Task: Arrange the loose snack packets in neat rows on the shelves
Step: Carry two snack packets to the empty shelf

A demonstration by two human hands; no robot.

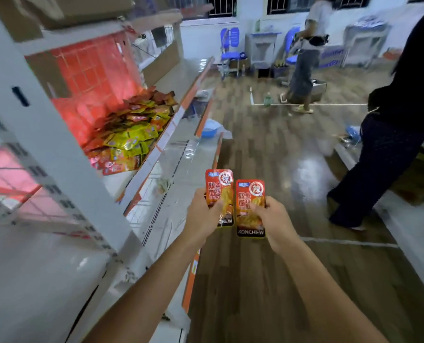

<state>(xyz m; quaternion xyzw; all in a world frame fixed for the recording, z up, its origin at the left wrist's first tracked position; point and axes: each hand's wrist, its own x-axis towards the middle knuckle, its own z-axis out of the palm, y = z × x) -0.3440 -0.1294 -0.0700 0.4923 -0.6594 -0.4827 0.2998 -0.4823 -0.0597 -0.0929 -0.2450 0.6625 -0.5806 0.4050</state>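
Two red snack packets marked KONCHEW are held upright side by side over the floor, in front of the shelving. My left hand point(203, 214) grips the left packet point(219, 189) by its lower part. My right hand point(274, 216) grips the right packet point(250, 196) the same way. A loose heap of yellow and red snack packets point(134, 134) lies on a middle shelf to the upper left, against a red back panel. The white shelves with orange edges point(171, 142) run along the left side.
A blue basin point(209, 128) sits at the shelf end. A person in dark clothes point(391, 134) stands close on the right. Another person point(305, 60) walks at the back near blue chairs point(230, 49) and tables. A green bottle point(267, 100) stands on the wooden floor.
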